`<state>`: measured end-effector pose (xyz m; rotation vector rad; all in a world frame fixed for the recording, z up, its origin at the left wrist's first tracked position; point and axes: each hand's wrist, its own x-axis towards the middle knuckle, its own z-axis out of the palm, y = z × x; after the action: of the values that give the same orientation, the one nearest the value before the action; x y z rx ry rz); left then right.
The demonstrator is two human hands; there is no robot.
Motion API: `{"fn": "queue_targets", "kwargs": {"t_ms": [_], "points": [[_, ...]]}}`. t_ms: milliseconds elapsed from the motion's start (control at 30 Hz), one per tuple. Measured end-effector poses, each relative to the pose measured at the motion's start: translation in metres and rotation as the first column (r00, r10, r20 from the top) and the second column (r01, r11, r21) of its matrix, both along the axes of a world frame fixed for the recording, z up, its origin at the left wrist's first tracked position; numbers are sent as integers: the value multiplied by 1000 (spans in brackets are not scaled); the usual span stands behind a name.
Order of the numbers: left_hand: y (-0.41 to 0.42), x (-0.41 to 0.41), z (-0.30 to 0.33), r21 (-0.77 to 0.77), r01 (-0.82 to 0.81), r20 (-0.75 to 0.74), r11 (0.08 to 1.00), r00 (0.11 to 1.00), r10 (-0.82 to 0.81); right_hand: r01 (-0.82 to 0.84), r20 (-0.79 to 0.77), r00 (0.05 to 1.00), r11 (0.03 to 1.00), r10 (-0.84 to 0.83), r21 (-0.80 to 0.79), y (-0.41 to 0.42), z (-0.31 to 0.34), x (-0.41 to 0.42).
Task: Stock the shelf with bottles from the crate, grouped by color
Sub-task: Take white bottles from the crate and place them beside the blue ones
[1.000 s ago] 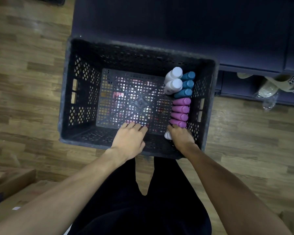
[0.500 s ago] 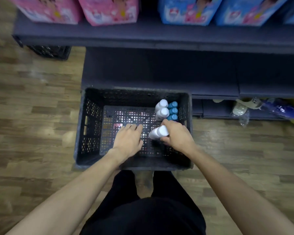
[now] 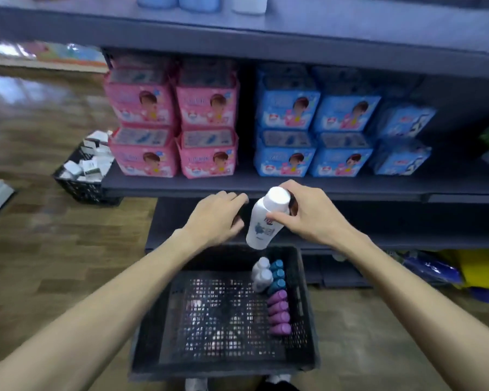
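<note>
My right hand [image 3: 308, 213] grips a white bottle [image 3: 263, 224] near its cap, holding it tilted in the air above the black crate [image 3: 153, 334] and in front of the dark shelf [image 3: 322, 187]. My left hand [image 3: 213, 218] hovers just left of the bottle with loosely curled fingers and holds nothing. Along the crate's right side lie two white bottles [image 3: 261, 273], three teal-capped bottles [image 3: 277, 275] and several purple bottles [image 3: 278, 313].
Pink packs [image 3: 175, 122] and blue packs [image 3: 316, 128] fill the middle shelf. A small black basket of white boxes [image 3: 85, 170] stands on the wooden floor at the shelf's left end. Blue and yellow bags [image 3: 449, 272] lie under the shelf at right.
My right hand has lifted the white bottle out of the crate up to shelf height. My left hand rose alongside it, and the view tilted up from the crate to the shelves.
</note>
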<state>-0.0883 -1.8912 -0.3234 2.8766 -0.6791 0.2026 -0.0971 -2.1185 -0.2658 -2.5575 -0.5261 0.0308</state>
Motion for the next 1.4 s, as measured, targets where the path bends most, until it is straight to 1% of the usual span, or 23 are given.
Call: {"fn": "queue_targets", "kwargs": {"t_ms": [100,167,233,333,400,500,600,733,800,967,1100,1267,1333,1400], "points": [[-2,19,59,-19,41,137,999,990,-38,19,107,994,998,-26,63,6,57,18],[-5,27,94,-66,35,221,997,975,-20,27,163,985,990,-50,141,10,91,27],[-6,36,124,-84,16,313,996,950,11,23,206,977,982,-62,186,13,121,34],[-6,46,165,-70,1,428,998,903,30,12,268,962,984,-61,180,18,161,41],[-8,48,191,-91,-1,487,996,872,45,-2,311,949,986,-50,166,21,185,43],[-11,49,226,-118,2,549,993,833,64,-20,346,936,976,-57,215,22,221,44],[-15,53,255,-128,-5,630,992,772,86,-33,393,917,972,-63,232,20,256,47],[-21,63,289,-153,-4,635,988,766,101,-38,443,895,981,-52,191,15,295,56],[-25,68,305,-154,-11,630,988,770,107,-42,451,891,979,-53,199,11,308,60],[-35,85,334,-122,-36,605,992,789,103,-40,403,913,968,-65,249,3,324,78],[-50,104,344,-97,-91,585,991,801,131,-12,350,933,962,-88,275,-6,332,94],[-68,120,353,-94,-137,558,986,813,166,0,336,938,969,-87,249,-19,336,115],[-74,126,350,-99,-135,541,986,824,167,12,324,940,962,-104,273,-24,332,122],[-77,130,342,-111,-117,519,987,840,158,28,320,937,944,-139,329,-28,323,125]]}}
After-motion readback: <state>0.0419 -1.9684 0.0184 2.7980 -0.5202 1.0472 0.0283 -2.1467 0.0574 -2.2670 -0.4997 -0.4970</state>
